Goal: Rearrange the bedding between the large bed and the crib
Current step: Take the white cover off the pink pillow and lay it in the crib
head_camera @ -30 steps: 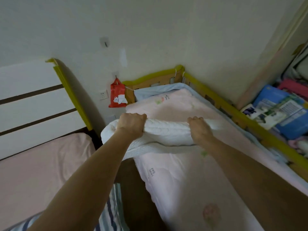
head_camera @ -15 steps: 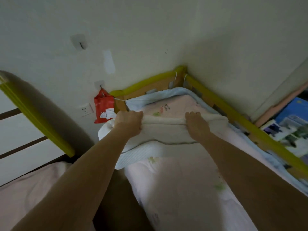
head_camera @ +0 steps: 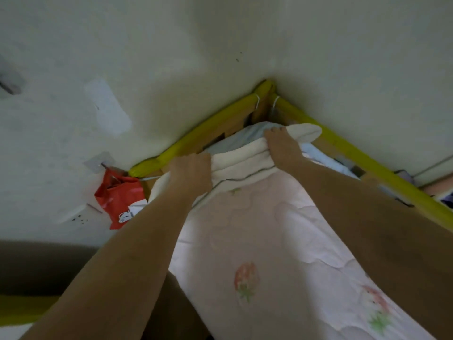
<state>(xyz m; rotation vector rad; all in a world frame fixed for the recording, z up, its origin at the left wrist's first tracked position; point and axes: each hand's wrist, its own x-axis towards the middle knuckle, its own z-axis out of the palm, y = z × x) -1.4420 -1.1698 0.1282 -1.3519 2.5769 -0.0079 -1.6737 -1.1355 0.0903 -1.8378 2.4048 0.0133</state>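
Note:
A folded white blanket (head_camera: 241,161) lies across the head end of the crib, on a pink quilt with strawberry prints (head_camera: 264,246). My left hand (head_camera: 190,171) grips the blanket's left end. My right hand (head_camera: 282,146) grips its right part, close to the far corner. Padded yellow rails (head_camera: 208,134) frame the crib in the corner of the room. A light blue sheet (head_camera: 250,134) shows beyond the blanket. Of the large bed only a yellow padded edge (head_camera: 22,307) shows at the lower left.
A red bag (head_camera: 117,197) hangs from a wall hook left of the crib. A wall socket (head_camera: 76,215) sits below it. The right yellow rail (head_camera: 367,165) runs along the wall. A dark gap (head_camera: 171,303) lies between crib and bed.
Both hands have carried the folded blanket farther toward the crib's head end and the corner. The view has tilted up, so the large bed has almost left the frame.

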